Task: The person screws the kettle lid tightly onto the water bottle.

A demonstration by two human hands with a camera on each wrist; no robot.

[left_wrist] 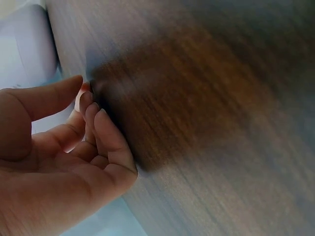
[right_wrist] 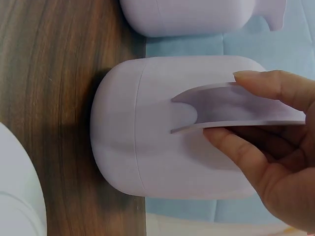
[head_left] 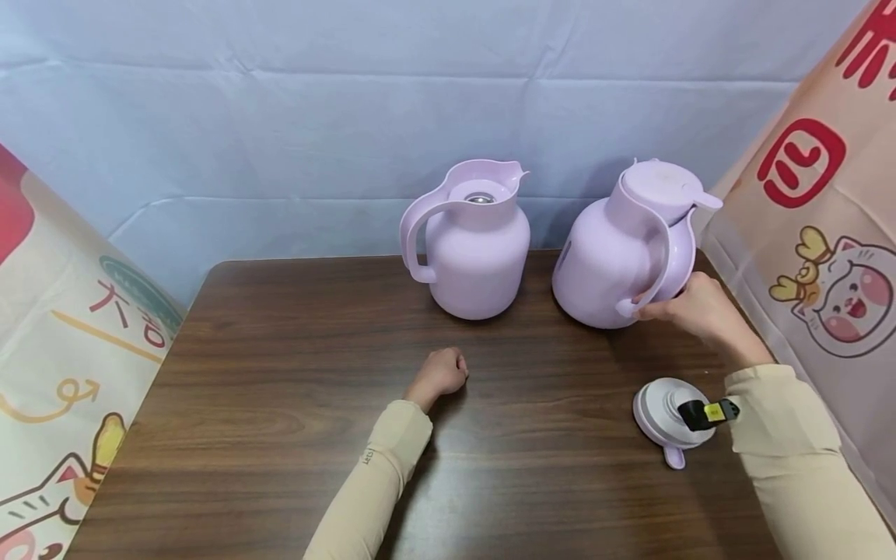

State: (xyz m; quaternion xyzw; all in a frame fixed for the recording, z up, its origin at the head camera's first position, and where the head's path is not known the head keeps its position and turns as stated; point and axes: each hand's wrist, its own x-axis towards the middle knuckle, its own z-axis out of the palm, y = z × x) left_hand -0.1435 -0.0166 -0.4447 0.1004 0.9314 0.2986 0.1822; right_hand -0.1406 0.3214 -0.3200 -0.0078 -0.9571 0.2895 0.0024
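A lilac thermos jug point(head_left: 591, 253) stands at the back right of the table with a lilac lid point(head_left: 661, 187) on its mouth. My right hand point(head_left: 700, 307) grips that jug's handle point(right_wrist: 216, 105); in the right wrist view the thumb and a finger lie on either side of it. To the left is a second lilac jug point(head_left: 479, 260), lidless, a shiny metal opening point(head_left: 481, 198) showing inside its neck. In front of that jug, my left hand point(head_left: 441, 372) rests on the table, fingers loosely curled around nothing.
A detached white-and-lilac lid point(head_left: 654, 428) lies on the wooden table point(head_left: 280, 373), near my right forearm. The black wrist camera point(head_left: 700, 414) partly covers it in the head view. Pale blue cloth point(head_left: 315, 140) hangs behind, with printed cloths point(head_left: 819, 257) along both sides.
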